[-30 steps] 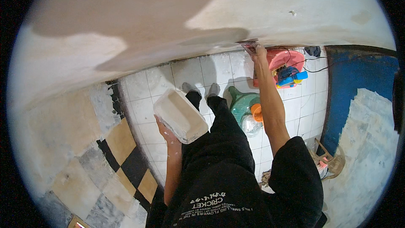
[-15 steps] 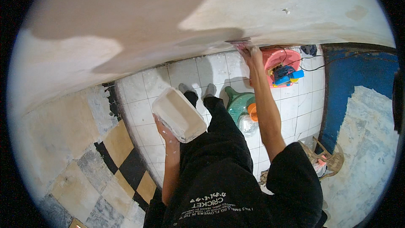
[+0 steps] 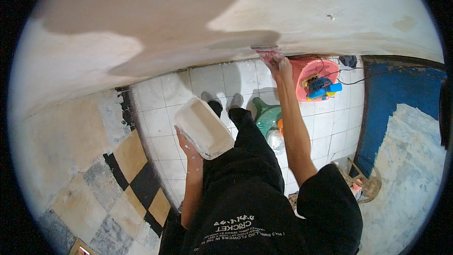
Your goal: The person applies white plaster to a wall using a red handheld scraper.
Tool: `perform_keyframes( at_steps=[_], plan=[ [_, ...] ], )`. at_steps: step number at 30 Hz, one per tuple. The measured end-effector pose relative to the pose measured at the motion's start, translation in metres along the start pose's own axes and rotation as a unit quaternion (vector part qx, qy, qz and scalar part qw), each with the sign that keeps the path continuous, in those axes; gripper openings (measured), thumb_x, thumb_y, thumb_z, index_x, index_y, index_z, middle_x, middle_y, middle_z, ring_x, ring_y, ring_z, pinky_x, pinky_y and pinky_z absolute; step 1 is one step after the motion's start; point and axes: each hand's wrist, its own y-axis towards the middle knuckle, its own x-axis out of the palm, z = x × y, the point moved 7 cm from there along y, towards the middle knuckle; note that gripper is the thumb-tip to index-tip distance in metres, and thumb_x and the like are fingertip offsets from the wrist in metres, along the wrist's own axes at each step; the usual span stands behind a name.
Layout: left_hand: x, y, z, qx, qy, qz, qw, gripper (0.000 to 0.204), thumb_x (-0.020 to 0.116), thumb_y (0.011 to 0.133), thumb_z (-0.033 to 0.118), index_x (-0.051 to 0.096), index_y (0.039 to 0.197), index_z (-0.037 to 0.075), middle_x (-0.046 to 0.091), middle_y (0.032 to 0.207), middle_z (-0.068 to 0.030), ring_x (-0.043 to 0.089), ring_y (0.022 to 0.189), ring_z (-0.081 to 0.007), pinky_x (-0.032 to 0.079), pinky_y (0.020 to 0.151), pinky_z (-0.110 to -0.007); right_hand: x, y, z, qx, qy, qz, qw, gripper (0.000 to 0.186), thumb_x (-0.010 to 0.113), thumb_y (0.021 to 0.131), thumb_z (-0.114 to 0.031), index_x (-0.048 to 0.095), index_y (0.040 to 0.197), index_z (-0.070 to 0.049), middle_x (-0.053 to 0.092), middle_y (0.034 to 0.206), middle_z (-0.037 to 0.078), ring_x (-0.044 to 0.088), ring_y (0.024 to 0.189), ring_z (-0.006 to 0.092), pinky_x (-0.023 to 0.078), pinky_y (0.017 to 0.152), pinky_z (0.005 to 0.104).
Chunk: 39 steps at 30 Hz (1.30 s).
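Note:
My left hand [image 3: 189, 149] is closed around the side of a white rectangular plastic tub [image 3: 192, 119], held tilted in front of my body. Pale whitish material coats the inside of the tub, and white smears mark my fingers and wrist. With my right arm stretched forward, my right hand [image 3: 282, 68] grips a red-pink putty spreader [image 3: 270, 53]. Its wide edge lies at the lower part of the pale wall [image 3: 188, 14], beside a damp-looking darker patch. Whether the whole edge touches the wall I cannot tell.
On the white tiled floor [image 3: 155, 94] stand a green stool [image 3: 269, 119] with a clear container [image 3: 275, 141] and a pink basin [image 3: 306, 78] holding a blue fan-like item [image 3: 325, 89]. Dark cables [image 3: 351, 81] run near a blue wall [image 3: 401, 82]. A brown chair [image 3: 370, 186] stands right.
My right hand and the spreader have drawn back slightly toward me and now show more of the blade. The tub has shifted a little to the right in view.

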Motion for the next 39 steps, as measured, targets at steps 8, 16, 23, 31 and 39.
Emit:
perform_keyframes(
  at_steps=[8,16,23,31,39],
  plan=[
    [0.011,0.004,0.005,-0.011,-0.011,-0.008,1.000,0.061,0.031,0.097,0.050,0.037,0.135,0.003,0.047,0.131,-0.0140,0.047,0.118,-0.0278,0.039,0.101,-0.039,-0.012,-0.006,0.072,0.180,0.084,0.172,0.965,0.026,0.042,0.091,-0.004,0.047,0.114,0.007,0.056,0.110,0.024,0.058,0.099,0.0376,0.050,0.088,0.0522],
    [-0.006,0.003,0.006,0.044,0.044,0.003,0.998,0.060,0.032,0.097,0.048,0.037,0.135,0.003,0.047,0.131,-0.0145,0.047,0.118,-0.0274,0.038,0.101,-0.038,0.033,-0.004,0.048,0.112,0.150,0.114,0.976,0.019,0.037,0.090,-0.004,0.051,0.100,0.005,0.059,0.093,0.021,0.060,0.087,0.0342,0.051,0.085,0.0531],
    [0.001,0.001,0.004,0.030,0.029,0.000,0.999,0.059,0.032,0.097,0.048,0.037,0.134,0.003,0.047,0.130,-0.0147,0.047,0.117,-0.0270,0.039,0.100,-0.038,0.034,-0.035,0.079,0.186,0.066,0.098,0.976,0.019,0.044,0.087,-0.001,0.050,0.104,0.005,0.059,0.096,0.018,0.061,0.090,0.0326,0.054,0.082,0.0489],
    [-0.012,0.005,-0.003,0.000,-0.026,0.004,1.000,0.059,0.031,0.097,0.048,0.037,0.135,0.004,0.046,0.131,-0.0140,0.047,0.118,-0.0276,0.038,0.101,-0.039,0.076,-0.026,0.016,0.111,0.165,0.088,0.976,0.027,0.041,0.093,-0.013,0.048,0.110,0.007,0.056,0.107,0.022,0.059,0.096,0.0373,0.048,0.090,0.0545],
    [-0.004,0.002,0.000,0.011,-0.018,-0.018,1.000,0.059,0.031,0.097,0.049,0.034,0.137,0.005,0.044,0.134,-0.0133,0.046,0.120,-0.0272,0.037,0.102,-0.039,0.019,-0.024,0.103,0.191,0.057,-0.045,0.979,0.035,0.034,0.096,-0.019,0.047,0.115,0.007,0.058,0.106,0.023,0.058,0.098,0.0359,0.048,0.090,0.0525]
  ],
)
